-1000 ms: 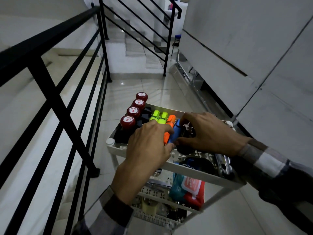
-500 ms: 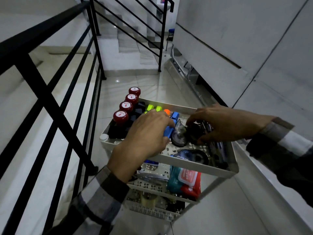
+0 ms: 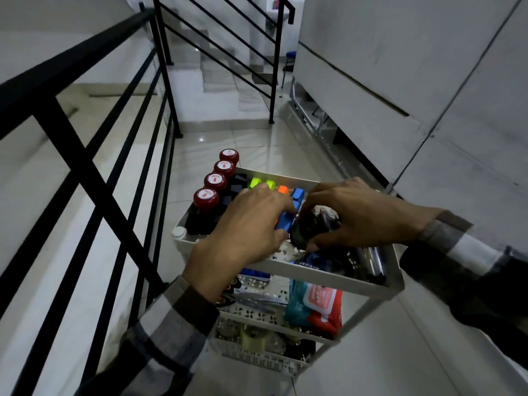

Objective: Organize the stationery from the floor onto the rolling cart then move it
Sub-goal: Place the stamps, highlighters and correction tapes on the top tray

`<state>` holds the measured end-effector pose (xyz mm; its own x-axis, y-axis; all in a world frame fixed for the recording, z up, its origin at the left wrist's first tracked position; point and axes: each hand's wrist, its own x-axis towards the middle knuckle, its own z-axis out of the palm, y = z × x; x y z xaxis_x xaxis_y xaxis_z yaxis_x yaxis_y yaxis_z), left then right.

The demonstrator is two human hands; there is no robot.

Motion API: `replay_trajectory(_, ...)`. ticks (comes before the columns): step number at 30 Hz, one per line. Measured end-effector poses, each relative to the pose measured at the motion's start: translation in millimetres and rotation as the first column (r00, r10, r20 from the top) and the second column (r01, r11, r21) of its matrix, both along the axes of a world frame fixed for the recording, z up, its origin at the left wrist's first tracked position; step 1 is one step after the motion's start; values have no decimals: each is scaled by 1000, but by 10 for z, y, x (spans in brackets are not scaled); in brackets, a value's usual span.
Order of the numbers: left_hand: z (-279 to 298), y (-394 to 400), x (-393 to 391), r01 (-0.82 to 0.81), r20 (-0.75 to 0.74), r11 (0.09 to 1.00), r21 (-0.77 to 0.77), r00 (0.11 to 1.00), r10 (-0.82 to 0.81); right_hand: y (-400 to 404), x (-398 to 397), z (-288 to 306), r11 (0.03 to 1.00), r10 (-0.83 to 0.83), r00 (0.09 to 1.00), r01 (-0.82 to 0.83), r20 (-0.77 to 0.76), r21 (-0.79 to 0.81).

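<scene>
A white three-tier rolling cart point(image 3: 337, 277) stands on the tiled floor. Its top tray holds several red-capped stamps point(image 3: 206, 197) at the left, then green point(image 3: 253, 182), orange point(image 3: 283, 190) and blue highlighters point(image 3: 297, 194), and dark items at the right. My left hand point(image 3: 243, 232) lies over the highlighters, fingers on the blue one. My right hand point(image 3: 357, 215) curls around a dark round tape dispenser point(image 3: 308, 230) in the tray's middle. A blue and black item point(image 3: 314, 260) sits near the front rim.
A red and teal wipes pack point(image 3: 317, 307) lies on the middle shelf. A black stair railing point(image 3: 85, 155) runs close along the left. A white wall point(image 3: 414, 67) is on the right. Stairs point(image 3: 220, 78) rise beyond, and tiled floor point(image 3: 245, 141) lies ahead of the cart.
The view shifted a little and the cart sits lower in frame. My right hand moved left and closed around the dark round dispenser. My left hand stayed over the highlighters.
</scene>
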<state>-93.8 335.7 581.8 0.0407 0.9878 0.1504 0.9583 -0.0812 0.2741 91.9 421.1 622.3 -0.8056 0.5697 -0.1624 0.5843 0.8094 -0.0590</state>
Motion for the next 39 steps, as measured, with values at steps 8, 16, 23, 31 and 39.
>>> replay_trajectory(8,20,-26,14,-21,-2,1000,-12,1000,21,26,-22,-93,991,-27,999,30,-25,130)
replay_trajectory(16,38,-10,10,-14,-10,1000,-5,1000,14,126,-61,-114,958,-107,993,88,56,273)
replay_trajectory(23,41,5,20,-9,30,1000,7,1000,9,149,-57,-202,857,-269,963,239,0,456)
replay_trajectory(31,67,-31,92,22,16,996,89,1000,-23,95,36,-176,861,-237,968,247,-79,445)
replay_trajectory(39,114,-61,113,35,-9,997,64,999,-34,11,330,-142,969,-50,998,60,-46,240)
